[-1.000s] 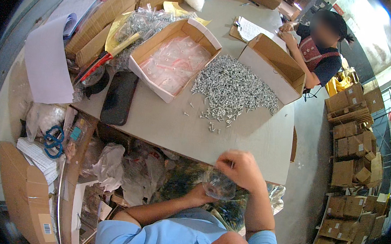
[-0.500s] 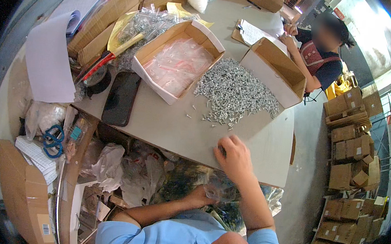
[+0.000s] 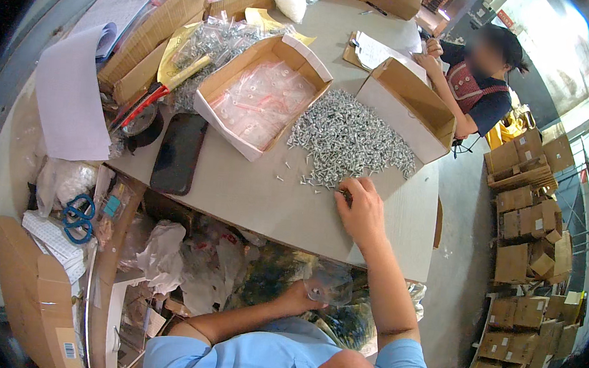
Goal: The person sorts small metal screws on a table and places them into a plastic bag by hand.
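A heap of small silver screws (image 3: 353, 137) lies on the table. At its near edge is my right hand (image 3: 361, 210), fingers curled and fingertips touching the nearest screws. What sits inside its grip is hidden. Low in front of my body, below the table edge, my left hand (image 3: 299, 298) holds a clear plastic bag (image 3: 331, 287); the bag is see-through and its contents are hard to make out. Beyond the screws to the left stands an open white carton (image 3: 233, 134) full of clear bags with pink strips (image 3: 270, 99).
An empty carton (image 3: 411, 110) tilts behind the heap. A black phone (image 3: 179, 153), a red-handled cutter (image 3: 141, 106) and packed bags (image 3: 229, 44) lie at left. Across the table a person (image 3: 478, 88) sits by a clipboard (image 3: 381, 51). Cardboard boxes (image 3: 526, 223) are stacked at right.
My right hand has moved forward from the bare tabletop to the near edge of the screws. My left hand still holds the bag, which has shifted slightly.
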Available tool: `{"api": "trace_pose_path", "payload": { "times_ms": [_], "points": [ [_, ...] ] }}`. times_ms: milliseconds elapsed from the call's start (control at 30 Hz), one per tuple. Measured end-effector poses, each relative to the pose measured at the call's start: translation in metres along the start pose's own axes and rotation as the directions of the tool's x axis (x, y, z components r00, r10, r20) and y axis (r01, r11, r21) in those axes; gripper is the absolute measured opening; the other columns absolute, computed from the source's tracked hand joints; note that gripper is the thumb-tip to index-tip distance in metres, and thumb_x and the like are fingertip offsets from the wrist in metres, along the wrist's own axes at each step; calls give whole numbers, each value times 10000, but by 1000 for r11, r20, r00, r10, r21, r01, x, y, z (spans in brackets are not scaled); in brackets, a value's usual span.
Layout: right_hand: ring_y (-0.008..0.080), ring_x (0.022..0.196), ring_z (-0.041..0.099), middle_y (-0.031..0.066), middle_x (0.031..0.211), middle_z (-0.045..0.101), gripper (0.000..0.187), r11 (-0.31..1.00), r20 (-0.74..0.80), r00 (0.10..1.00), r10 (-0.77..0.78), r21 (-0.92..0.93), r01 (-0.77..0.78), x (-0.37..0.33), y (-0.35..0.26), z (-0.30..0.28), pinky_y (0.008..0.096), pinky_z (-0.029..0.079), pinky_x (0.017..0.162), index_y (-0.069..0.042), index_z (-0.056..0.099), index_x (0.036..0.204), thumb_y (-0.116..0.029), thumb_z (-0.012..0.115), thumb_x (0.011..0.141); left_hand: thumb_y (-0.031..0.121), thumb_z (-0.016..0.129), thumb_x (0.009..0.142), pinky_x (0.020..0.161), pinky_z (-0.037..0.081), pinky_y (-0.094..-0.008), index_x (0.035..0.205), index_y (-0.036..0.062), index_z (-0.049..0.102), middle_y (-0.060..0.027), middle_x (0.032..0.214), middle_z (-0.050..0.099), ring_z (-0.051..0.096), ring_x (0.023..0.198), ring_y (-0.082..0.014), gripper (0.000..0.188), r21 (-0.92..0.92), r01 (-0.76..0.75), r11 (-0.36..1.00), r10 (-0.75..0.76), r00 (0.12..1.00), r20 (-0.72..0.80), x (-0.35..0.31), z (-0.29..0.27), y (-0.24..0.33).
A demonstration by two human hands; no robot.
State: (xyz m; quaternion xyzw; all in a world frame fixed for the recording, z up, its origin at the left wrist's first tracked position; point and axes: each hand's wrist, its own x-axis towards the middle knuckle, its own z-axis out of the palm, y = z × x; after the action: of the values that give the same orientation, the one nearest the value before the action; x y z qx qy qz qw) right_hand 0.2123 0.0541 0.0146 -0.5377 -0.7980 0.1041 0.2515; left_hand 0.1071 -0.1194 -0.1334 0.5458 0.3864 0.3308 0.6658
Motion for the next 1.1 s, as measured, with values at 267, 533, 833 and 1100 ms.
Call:
{"api": "trace_pose_path", "payload": {
  "times_ms": [267, 533, 833, 1100],
  "points": [
    [322, 693, 594, 123, 792, 597, 93, 995, 339, 939, -57, 98, 25, -40, -7, -35, 398, 480, 642, -45, 644, 826, -116, 659, 768, 149, 742, 759, 721, 495, -309, 859, 84, 633, -49, 900, 655, 600, 838, -145, 162, -26, -43, 999, 43, 999, -26, 1, 3, -4],
    [157, 609, 552, 72, 730, 587, 82, 849, 427, 899, -93, 506, -153, -84, 1, -53, 271, 438, 555, -21, 653, 815, -80, 697, 778, 93, 662, 756, 805, 474, -329, 908, 60, 623, -94, 907, 645, 597, 871, -188, 160, 89, -14, 996, 19, 998, -55, 13, -5, 1],
    [197, 635, 583, 78, 761, 587, 74, 864, 167, 984, -57, 503, -36, -99, 3, -39, 288, 462, 572, -38, 641, 828, -52, 678, 766, 218, 780, 727, 769, 475, -349, 945, 77, 621, -77, 897, 652, 598, 854, -184, 304, 172, 81, 982, -80, 997, -12, 13, -11, -13],
    [309, 999, 534, 110, 1061, 562, 170, 852, 236, 865, -443, 412, 324, -126, -34, -46, 410, 452, 852, -89, 668, 863, -94, 691, 695, 243, 809, 706, 762, 469, -321, 1026, 22, 581, -73, 933, 608, 563, 880, -178, 451, 369, 87, 925, -180, 958, 224, -30, -74, 68]
  ]
}}
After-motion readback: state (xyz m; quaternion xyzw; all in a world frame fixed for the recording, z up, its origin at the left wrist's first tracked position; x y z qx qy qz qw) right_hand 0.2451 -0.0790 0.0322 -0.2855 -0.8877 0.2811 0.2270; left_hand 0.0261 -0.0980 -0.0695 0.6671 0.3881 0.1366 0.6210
